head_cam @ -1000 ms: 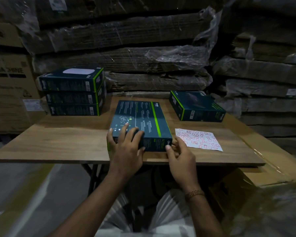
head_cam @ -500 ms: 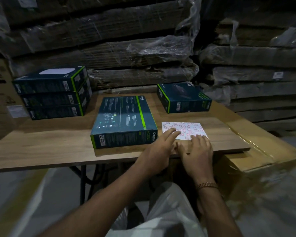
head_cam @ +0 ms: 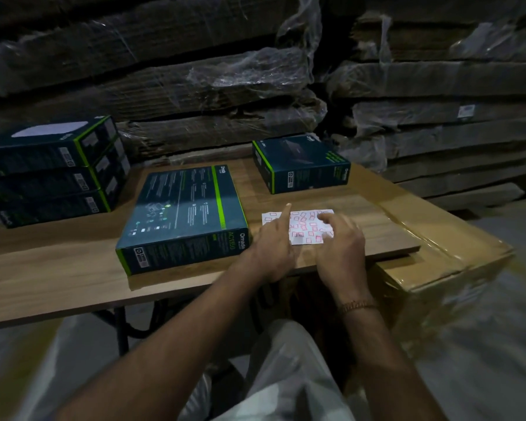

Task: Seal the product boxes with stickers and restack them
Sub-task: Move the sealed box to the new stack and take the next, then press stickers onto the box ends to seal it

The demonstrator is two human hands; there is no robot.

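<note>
A dark teal product box (head_cam: pixel 182 217) with a green stripe lies flat in the middle of the wooden table (head_cam: pixel 58 268). Right of it lies a white sticker sheet (head_cam: pixel 304 226) with red-outlined stickers. My left hand (head_cam: pixel 271 247) rests on the sheet's left edge, index finger stretched out over the paper. My right hand (head_cam: pixel 340 244) lies over the sheet's right part, fingers bent down onto the stickers; whether a sticker is pinched is hidden. A stack of three like boxes (head_cam: pixel 55 171) stands at the far left. One single box (head_cam: pixel 301 165) sits at the back right.
A large taped cardboard carton (head_cam: pixel 444 256) stands against the table's right end. Wrapped stacks of flattened cardboard (head_cam: pixel 195 86) fill the wall behind the table. The table's front edge runs just before my wrists, with my lap below.
Both hands left the middle box and moved right onto the sticker sheet. They now reach farther over the sheet than half a second ago, the left index finger stretched out.
</note>
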